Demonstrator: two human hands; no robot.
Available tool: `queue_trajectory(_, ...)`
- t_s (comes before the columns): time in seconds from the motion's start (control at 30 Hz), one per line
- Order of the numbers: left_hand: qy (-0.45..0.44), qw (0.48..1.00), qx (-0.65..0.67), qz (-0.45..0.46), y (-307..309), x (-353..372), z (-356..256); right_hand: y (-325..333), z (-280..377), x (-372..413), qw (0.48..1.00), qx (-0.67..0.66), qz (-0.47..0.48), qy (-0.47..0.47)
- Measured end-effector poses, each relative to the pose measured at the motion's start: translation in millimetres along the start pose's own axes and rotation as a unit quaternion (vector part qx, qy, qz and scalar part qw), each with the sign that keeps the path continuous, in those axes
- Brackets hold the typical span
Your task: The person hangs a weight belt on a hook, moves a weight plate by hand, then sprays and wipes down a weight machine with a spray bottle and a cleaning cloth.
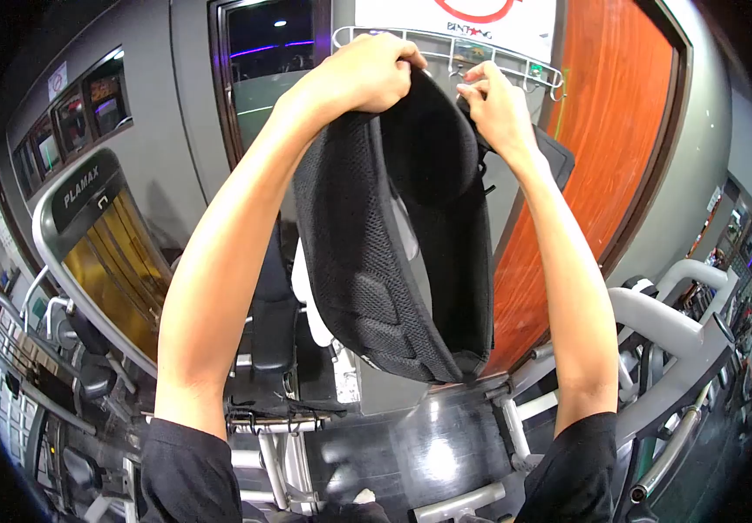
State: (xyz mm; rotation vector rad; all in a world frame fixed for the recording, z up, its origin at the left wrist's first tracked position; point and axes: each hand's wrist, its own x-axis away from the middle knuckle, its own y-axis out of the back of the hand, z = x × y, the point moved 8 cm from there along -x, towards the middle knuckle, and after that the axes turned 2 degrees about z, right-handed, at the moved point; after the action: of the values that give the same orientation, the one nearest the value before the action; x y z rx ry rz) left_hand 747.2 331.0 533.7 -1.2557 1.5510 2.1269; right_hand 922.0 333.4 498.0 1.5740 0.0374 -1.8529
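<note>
My left grip [367, 74] is shut tight on the top edge of the black belt [376, 261]. My right grip [493, 105] pinches the other top end, just beside it. The belt hangs down under both grips. A white wire rack [445, 37] is close behind them. Under the belt's bottom edge there is open room.

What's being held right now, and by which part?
A black padded belt, by its upper end: left hand grips the top edge, right hand the strap side.
</note>
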Motion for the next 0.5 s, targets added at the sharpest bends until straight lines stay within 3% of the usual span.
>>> queue_trajectory(0.1,0.021,1.0,0.012,0.008,-3,-3,5,2,-2,2,0.999,0.021,-0.006,-0.026)
queue_trajectory(0.2,0.011,0.982,0.115,-0.149,19,25,-3,23,30,16,0.994,0.025,-0.092,0.056)
queue_trajectory(0.23,0.042,0.973,0.19,-0.127,36,42,-15,40,55,30,0.986,0.047,-0.128,0.091)
queue_trajectory(0.3,-0.039,0.95,0.177,-0.253,55,79,-30,65,96,60,0.985,-0.043,-0.144,0.09)
queue_trajectory(0.37,-0.044,0.956,0.105,-0.269,60,125,-38,78,140,100,0.975,-0.159,-0.13,0.08)
queue_trajectory(0.43,0.019,0.921,0.246,-0.302,62,176,-37,69,175,148,0.953,-0.291,-0.082,0.018)
queue_trajectory(0.47,-0.002,0.937,0.194,-0.291,64,202,-41,59,187,175,0.935,-0.353,-0.029,0.033)
queue_trajectory(0.5,0.06,0.923,0.251,-0.285,59,231,-40,44,206,195,0.928,-0.354,0.045,0.111)
